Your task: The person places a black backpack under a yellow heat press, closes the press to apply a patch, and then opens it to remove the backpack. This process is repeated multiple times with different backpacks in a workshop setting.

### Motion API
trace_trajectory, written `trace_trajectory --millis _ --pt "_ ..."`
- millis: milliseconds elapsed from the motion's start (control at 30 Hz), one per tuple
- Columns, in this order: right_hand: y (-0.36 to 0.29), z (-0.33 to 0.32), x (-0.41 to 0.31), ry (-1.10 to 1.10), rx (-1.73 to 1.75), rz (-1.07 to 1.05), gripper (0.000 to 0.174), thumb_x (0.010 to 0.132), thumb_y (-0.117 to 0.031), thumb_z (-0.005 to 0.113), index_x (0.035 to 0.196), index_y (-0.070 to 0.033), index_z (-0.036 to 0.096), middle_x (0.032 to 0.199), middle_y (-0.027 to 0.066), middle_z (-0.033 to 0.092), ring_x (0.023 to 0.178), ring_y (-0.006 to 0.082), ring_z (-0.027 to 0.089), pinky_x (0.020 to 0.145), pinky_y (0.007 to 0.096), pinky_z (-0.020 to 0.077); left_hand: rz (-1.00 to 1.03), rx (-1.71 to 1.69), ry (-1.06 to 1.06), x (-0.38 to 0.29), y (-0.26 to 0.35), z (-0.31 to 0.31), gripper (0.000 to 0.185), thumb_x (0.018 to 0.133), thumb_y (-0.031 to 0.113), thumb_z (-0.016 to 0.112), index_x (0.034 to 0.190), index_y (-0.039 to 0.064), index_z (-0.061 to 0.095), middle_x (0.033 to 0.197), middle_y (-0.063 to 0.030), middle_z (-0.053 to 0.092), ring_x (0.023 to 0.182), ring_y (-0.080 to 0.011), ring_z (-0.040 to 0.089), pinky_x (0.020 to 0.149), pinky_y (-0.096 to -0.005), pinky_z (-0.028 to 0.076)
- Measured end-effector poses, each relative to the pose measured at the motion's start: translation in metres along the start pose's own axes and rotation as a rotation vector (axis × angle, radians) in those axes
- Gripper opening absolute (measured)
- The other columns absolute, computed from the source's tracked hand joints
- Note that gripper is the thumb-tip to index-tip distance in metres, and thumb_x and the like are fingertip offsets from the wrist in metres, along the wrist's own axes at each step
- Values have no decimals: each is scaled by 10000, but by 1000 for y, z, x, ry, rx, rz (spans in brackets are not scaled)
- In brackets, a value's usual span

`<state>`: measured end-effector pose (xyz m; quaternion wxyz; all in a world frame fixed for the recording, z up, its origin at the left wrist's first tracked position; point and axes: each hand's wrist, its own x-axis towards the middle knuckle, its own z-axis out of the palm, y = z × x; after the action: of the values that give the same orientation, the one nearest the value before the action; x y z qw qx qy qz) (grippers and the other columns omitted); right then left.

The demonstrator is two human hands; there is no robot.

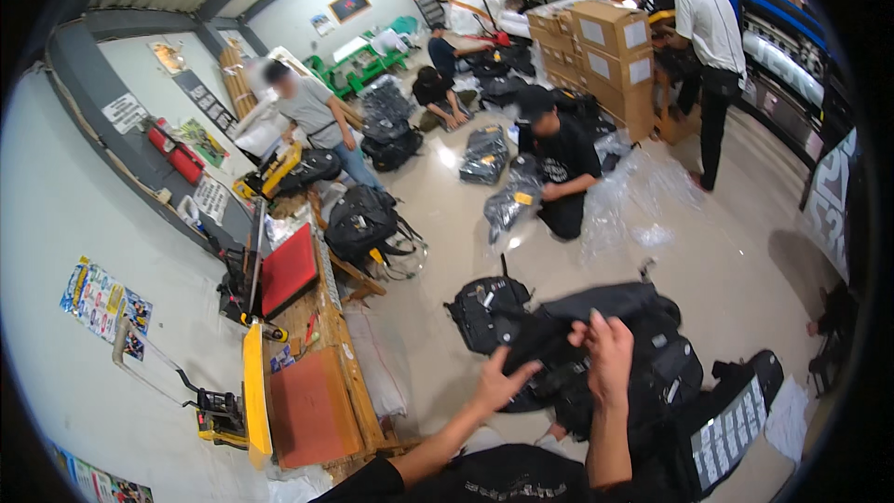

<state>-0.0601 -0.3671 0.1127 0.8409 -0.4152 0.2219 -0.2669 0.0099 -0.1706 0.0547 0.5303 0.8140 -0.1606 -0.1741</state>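
Note:
My left hand [501, 384] is held out above a pile of black backpacks, its thumb and fingers spread with nothing between them. To its right, my right hand [609, 356] is raised with bent fingers. Blurred black fabric [541, 335] lies between and behind the hands; whether the right fingers touch it I cannot tell. Beyond my left hand, a black backpack [489, 311] with a pale tag rests on the floor. Another black backpack [674, 367] lies right of my right hand, part of the same heap.
At left, a wooden workbench [353, 391] carries heat presses with a red pad [288, 271] and a yellow plate [257, 398]. Ahead, a seated person [559, 161] handles a plastic-wrapped bag [515, 199]. Clear plastic [614, 209] litters the floor beside stacked cardboard boxes [614, 66]. Several other people work farther back.

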Motion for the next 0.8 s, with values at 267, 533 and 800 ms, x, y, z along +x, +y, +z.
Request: trace_trajectory --millis 267,533,800 --pt "9 98 14 -442 -472 -318 291 1031 -83 654 1301 22 664 859 66 702 780 142 683 742 288 547 288 119 281 26 13 -143 366 923 254 841 1103 -40 720 964 -159 789 847 -216 756 785 -369 588" --pt "15 194 41 -716 -1056 -994 691 840 -85 812 1476 -39 547 1461 202 554 1351 394 536 1146 456 413 359 310 348 5 8 -211 481 886 422 853 1060 -3 708 862 -224 729 758 -408 723 675 -442 552" --pt "70 263 66 -1156 -1099 -347 383 878 -268 843 1054 43 701 850 165 716 793 215 683 768 347 529 198 241 217 -24 -23 -273 440 898 406 837 1057 11 727 895 -184 762 813 -392 747 728 -437 574"
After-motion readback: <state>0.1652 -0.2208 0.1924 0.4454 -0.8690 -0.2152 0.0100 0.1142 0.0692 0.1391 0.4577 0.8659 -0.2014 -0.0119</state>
